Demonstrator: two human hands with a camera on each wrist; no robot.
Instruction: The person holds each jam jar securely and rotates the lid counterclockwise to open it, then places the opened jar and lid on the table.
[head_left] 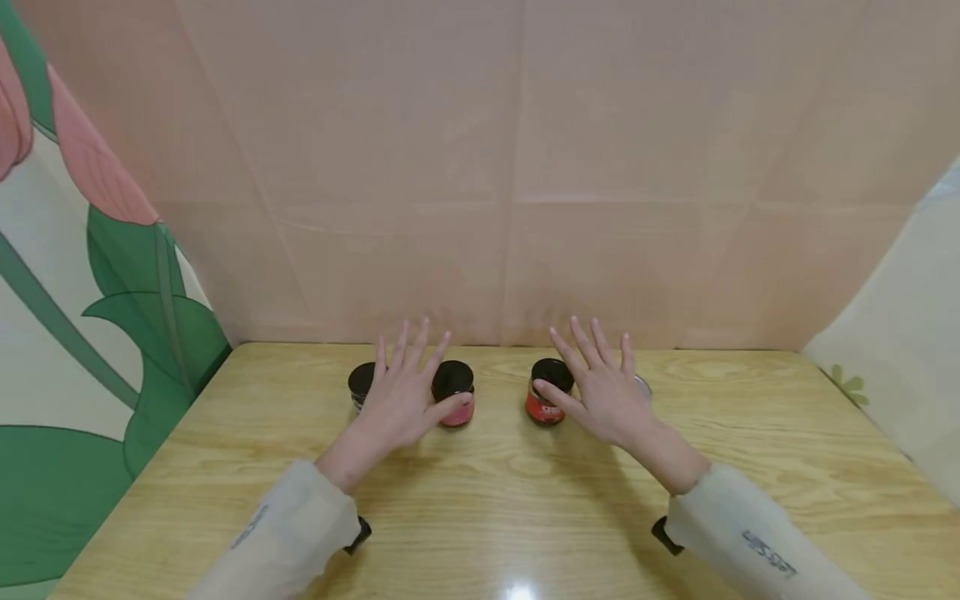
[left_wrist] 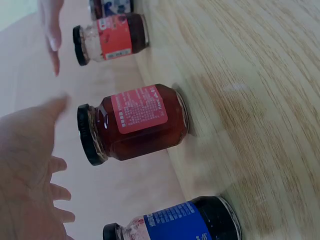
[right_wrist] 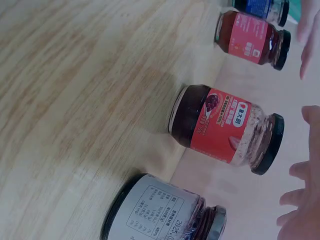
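Both hands are held out above a row of glass jars, fingers straight and spread, with nothing in them. Beneath my left hand (head_left: 401, 404) stand a blue-labelled jar (left_wrist: 175, 222) with a black lid and a dark red jar (left_wrist: 142, 122) with a pink label. My right hand (head_left: 607, 396) hovers over a red-labelled jar (right_wrist: 220, 125) with a black lid and a white-labelled jar (right_wrist: 157, 207) with a silvery lid. In the head view the hands partly cover the outer jars.
The jars stand near the back edge of a wood-grain table (head_left: 480, 508). A plain pinkish cloth (head_left: 495, 167) hangs behind it. A cloth with a green leaf and pink flower print (head_left: 105, 250) is at the left, and a pale one (head_left: 907, 333) at the right.
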